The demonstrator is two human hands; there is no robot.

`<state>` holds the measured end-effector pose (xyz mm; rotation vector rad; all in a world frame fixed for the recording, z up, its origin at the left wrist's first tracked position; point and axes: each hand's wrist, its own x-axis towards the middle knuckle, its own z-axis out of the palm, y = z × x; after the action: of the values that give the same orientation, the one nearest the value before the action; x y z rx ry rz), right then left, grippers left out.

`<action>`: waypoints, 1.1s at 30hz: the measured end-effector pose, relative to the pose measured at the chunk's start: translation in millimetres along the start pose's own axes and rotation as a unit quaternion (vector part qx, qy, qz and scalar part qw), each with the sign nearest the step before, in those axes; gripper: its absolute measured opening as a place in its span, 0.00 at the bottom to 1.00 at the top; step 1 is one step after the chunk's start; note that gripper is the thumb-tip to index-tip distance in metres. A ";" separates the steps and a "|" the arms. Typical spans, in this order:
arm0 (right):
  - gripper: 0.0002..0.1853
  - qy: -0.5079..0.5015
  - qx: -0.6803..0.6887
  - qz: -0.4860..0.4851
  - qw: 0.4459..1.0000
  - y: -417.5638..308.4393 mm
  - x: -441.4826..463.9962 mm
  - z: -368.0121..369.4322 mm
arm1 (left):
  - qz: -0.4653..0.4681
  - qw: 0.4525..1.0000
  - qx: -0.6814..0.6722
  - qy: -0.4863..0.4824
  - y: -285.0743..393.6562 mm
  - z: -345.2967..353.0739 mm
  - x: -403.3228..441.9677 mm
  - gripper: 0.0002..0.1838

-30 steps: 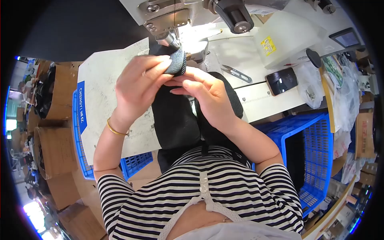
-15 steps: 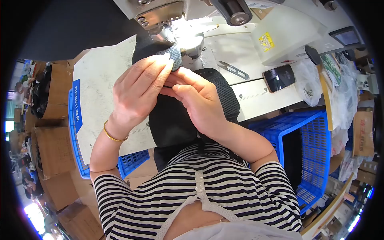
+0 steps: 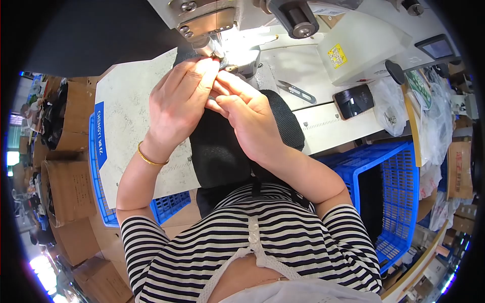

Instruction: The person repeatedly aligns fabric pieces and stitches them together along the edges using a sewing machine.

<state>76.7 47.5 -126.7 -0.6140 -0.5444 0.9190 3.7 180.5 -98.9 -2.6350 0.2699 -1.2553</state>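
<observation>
Black padded fabric piece: the soft black padded fabric piece point(image 3: 222, 156) lies on the table from the person's waist up beneath the hands.
Right hand: the right hand point(image 3: 247, 113) has its fingers curled near the thumb, close by the left; whether cloth is between them I cannot tell.
Left hand: the left hand point(image 3: 179, 96) has its fingers drawn together, pinching the cloth.
Grey-blue strip: a second ago the grey-blue woven fabric strip point(image 3: 223, 63) stood curled in plain sight; now fingers mostly cover it, just beside the needle area, so I judge it is being lined up.
Sewing machine: the white-and-metal sewing machine point(image 3: 208, 22) hangs above, its lamp glaring.
Table: the white table point(image 3: 126, 96) also bears slim metal snips point(image 3: 297, 92) and a black phone point(image 3: 353, 102).
Room: a blue plastic crate point(image 3: 356, 164) and brown cardboard boxes point(image 3: 65, 192) stand beyond.
</observation>
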 end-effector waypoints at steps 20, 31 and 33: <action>0.25 0.010 -0.089 0.001 0.996 -0.6 -3.8 -2.9 | -0.146 0.989 0.008 -0.006 -5.5 -2.7 3.9 0.17; 0.21 0.011 -0.146 0.030 0.989 -9.9 -10.1 -3.6 | -0.076 0.991 -0.097 -0.055 7.9 -26.1 5.3 0.23; 0.19 0.013 -0.183 0.010 0.983 -10.6 -12.1 -4.8 | -0.090 0.991 -0.080 -0.050 16.9 -22.2 3.1 0.24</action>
<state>79.8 31.1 -124.8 -0.9628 -0.6912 0.8349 -13.0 161.1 -87.5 -2.9059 0.1251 -1.1949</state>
